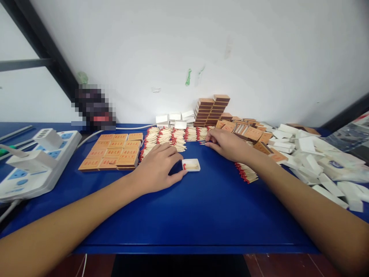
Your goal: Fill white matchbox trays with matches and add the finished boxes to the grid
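Observation:
A small white matchbox tray (198, 165) with a few red-tipped matches (190, 166) in it lies on the blue table. My left hand (158, 168) grips its left end between thumb and fingers. Beyond it, rows of loose matches (164, 136) with red heads are spread along the back. At the right end of these rows, my right hand (227, 143) has thumb and fingertips pinched together on matches; how many is hidden. Under my right forearm another small heap of matches (246, 172) lies partly covered.
Closed orange matchboxes (111, 152) form a block at left, beside a white power strip (54, 161). Stacked matchboxes (211, 109) and white trays (175, 119) stand against the wall. Loose matchbox sleeves (253, 132) and many white trays (308, 154) pile up at right.

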Tool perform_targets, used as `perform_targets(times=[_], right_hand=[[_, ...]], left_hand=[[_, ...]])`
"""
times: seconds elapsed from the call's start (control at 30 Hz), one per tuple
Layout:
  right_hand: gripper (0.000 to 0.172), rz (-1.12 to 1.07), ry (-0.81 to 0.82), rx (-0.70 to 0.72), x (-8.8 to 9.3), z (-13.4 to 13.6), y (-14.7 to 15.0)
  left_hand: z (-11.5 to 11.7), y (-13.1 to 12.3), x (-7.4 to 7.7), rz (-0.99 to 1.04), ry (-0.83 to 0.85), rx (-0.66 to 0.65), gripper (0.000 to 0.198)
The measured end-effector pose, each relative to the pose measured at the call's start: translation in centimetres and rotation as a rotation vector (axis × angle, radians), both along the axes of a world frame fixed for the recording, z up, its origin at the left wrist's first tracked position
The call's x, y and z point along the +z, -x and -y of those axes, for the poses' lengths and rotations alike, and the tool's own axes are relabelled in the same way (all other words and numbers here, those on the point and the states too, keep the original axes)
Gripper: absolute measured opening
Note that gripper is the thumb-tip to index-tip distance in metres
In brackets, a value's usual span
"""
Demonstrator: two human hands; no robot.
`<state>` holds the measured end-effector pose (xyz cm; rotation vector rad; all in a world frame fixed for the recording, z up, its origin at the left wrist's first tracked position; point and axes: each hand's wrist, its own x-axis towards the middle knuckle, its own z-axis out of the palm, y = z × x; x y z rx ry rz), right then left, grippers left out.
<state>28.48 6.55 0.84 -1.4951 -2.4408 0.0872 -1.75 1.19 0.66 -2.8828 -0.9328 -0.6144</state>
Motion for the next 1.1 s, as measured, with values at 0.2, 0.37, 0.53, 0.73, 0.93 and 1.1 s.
perform_targets(times=[0.2,0.37,0.53,0.73,0.93,1.1], right_hand=[[0.014,0.023,0.018,-0.008,-0.2,-0.2,0.0],[0.015,-0.045,0.017,0.039,0.8,1.7,1.5],[0.016,-0.158,0.100,0.204,2.0,4.8,3.9],[0.015,-0.136,0.117,0.240,1.4,6.5,5.4],[0.012,-0.145,0.075,0.212,1.5,5.5,4.7],[0.012,-0.065,-0.105,0.003,0.7,2.2,1.8]], left_hand=[[0.0,0.0,0.0,0.009,-0.002,-0.002,0.033],[0.0,0.0,0.1,0.007,-0.004,0.013,0.034],[0.1,-0.3,0.1,0.011,-0.013,0.021,0.033],[0.1,-0.1,0.1,0.002,-0.006,0.016,0.031],[0.2,0.0,0.1,0.005,-0.006,0.014,0.031],[0.1,-0.1,0.1,0.014,-0.016,0.006,0.032]])
